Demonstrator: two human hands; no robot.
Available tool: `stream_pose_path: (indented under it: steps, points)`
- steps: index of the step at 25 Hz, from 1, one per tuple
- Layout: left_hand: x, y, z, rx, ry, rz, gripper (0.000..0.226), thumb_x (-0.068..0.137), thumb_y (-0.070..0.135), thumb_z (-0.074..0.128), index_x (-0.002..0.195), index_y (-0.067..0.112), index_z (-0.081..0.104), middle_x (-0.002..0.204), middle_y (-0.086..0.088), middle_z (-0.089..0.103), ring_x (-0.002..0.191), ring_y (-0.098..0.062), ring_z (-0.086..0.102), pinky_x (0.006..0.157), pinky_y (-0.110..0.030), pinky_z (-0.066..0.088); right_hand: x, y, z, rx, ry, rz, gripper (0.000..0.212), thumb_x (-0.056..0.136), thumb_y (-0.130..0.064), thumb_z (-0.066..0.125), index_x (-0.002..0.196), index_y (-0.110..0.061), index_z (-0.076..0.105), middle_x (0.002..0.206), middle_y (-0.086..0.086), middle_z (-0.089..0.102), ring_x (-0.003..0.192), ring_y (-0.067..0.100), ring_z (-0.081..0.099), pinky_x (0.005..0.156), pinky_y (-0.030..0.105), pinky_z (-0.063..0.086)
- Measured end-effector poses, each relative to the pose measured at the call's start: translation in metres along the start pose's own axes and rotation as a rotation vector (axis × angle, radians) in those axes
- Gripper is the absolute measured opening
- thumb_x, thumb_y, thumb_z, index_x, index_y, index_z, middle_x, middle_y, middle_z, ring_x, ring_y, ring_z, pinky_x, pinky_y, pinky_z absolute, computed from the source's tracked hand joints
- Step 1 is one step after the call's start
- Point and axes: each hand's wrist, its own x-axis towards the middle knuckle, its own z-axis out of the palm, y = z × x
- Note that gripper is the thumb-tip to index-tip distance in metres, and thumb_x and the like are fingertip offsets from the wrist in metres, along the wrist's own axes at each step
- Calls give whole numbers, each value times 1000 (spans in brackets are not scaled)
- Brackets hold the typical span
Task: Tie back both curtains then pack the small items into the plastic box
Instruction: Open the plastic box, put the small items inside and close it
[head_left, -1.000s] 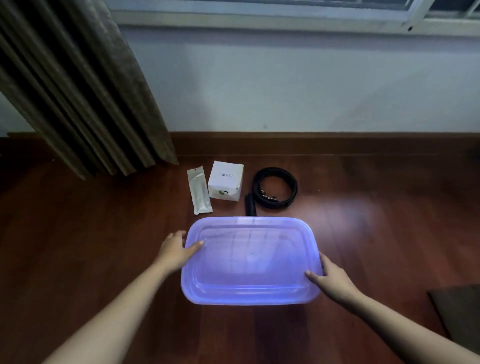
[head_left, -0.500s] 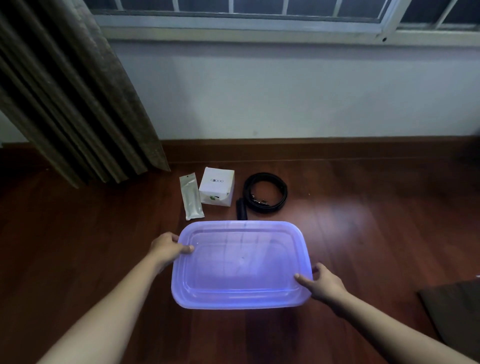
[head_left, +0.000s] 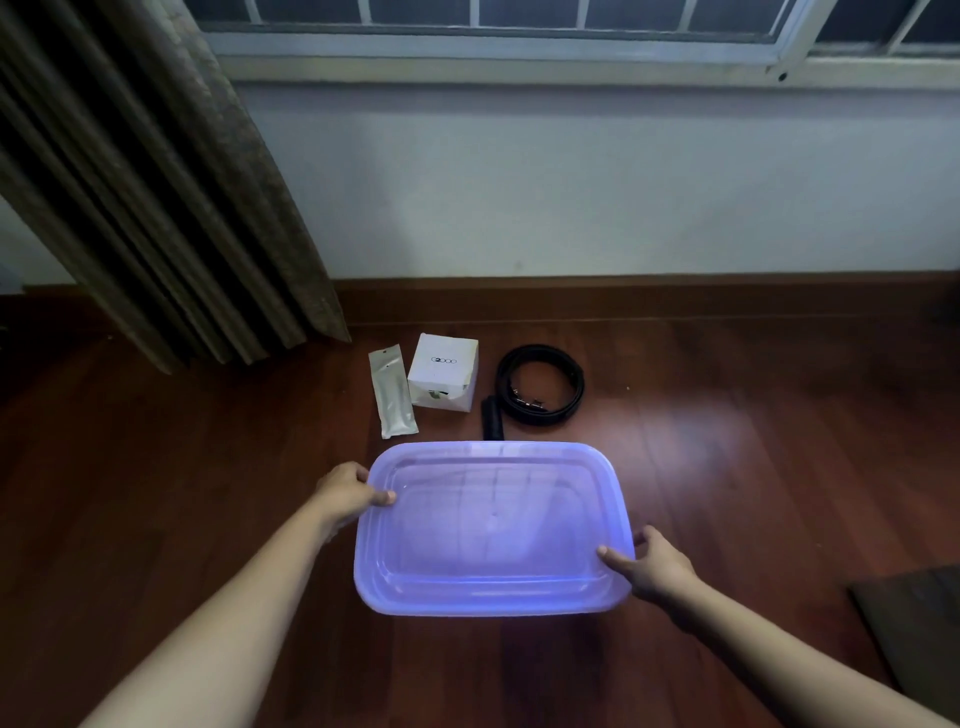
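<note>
A translucent purple plastic box (head_left: 493, 525) with its lid on sits on the wooden floor in front of me. My left hand (head_left: 348, 493) grips its upper left edge, thumb on top of the lid. My right hand (head_left: 649, 569) grips its lower right corner, thumb on the lid. Beyond the box lie a small clear sachet (head_left: 392, 393), a white cardboard carton (head_left: 444, 370), a short black stick-shaped item (head_left: 491, 418) and a coiled black belt (head_left: 540, 385). A brown curtain (head_left: 156, 197) hangs gathered at the left.
A white wall with a wooden skirting board (head_left: 623, 299) runs behind the items, a barred window (head_left: 493, 21) above it. A dark mat corner (head_left: 919, 623) lies at the lower right. Bare floorboards stretch to both sides of the box.
My left fingers have closed from flat on the lid to a grip on its edge. The view has tilted up, showing more window, and the box sits slightly lower right in view.
</note>
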Motion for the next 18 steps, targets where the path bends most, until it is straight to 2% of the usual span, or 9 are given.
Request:
stream_pose_path:
  steps: [2,4,7,10,12,15,18]
  points:
    - [-1,9,1,21,6,51,38,67,19,79,99,9,61,108,-11,61,95,-26,59,75,-34,49,4,0,1,9,-16,17,49,74,-48,72,103,-14,53,99,5,64,77,21,61,57,27,45]
    - [4,15,4,55,13,89,51,57,28,77,103,11,63,113,-12,59,99,-28,59,84,-39,53,7,0,1,11,-34,31,51,73,-49,73,103,-13,52,98,6,64,70,21,61,49,25,44]
    - [6,22,8,95,15,92,60,66,43,80,110,8,59,114,-9,58,104,-27,58,86,-37,51,10,1,0,6,-50,45,51,73,-49,73,100,-12,50,92,6,61,62,18,58,43,23,42]
    - [11,23,4,133,37,107,56,67,42,82,105,8,59,107,-8,58,95,-22,57,74,-31,46,13,5,2,12,-21,38,51,70,-52,74,94,-14,51,90,3,61,68,21,62,59,31,53]
    - [12,26,-2,179,44,125,54,63,46,83,97,10,61,101,-6,59,89,-20,57,69,-29,44,14,8,2,-2,-7,26,51,68,-55,74,93,-16,52,91,3,61,76,24,64,69,35,55]
    - [12,27,-8,311,31,164,49,67,52,78,92,13,64,95,-4,62,88,-20,58,68,-29,44,14,8,3,4,-9,30,49,68,-54,74,90,-17,52,91,2,62,79,25,65,70,34,54]
    - [14,25,-12,260,21,184,44,69,48,78,90,13,63,93,-4,62,88,-21,58,67,-30,44,13,10,5,12,-12,20,48,69,-54,73,90,-17,50,91,2,62,81,24,65,70,34,53]
